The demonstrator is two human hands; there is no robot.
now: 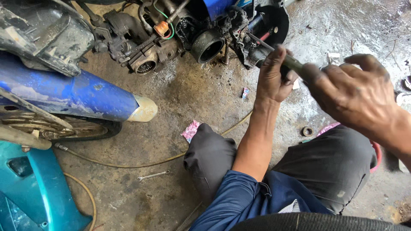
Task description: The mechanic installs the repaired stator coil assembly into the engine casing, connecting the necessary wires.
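**Both hands on a dark tool at the engine**

Our left hand (274,77) is closed around the front part of a dark, rod-like tool (295,64), fingers wrapped over it, right beside the oily engine (205,38) of the motorcycle. Our right hand (355,96) grips the rear end of the same tool, its fingers curled, the back of the hand turned up toward us. The tool runs at a slant between the two hands, its far end against the greasy engine parts just left of our left hand; we cannot tell exactly what it meets there.

We sit on the stained concrete floor (171,107), our knees in dark trousers (209,154) drawn up beneath the arms. A blue exhaust pipe (72,96) lies across the left side, above a tyre and a teal body panel (34,188). A small spanner (153,175) rests on the floor near our left knee, close to a yellowish hose (128,164) that snakes over the concrete. A pink wrapper (191,130) lies just beside the knee, and a small metal ring (307,131) sits between our legs.
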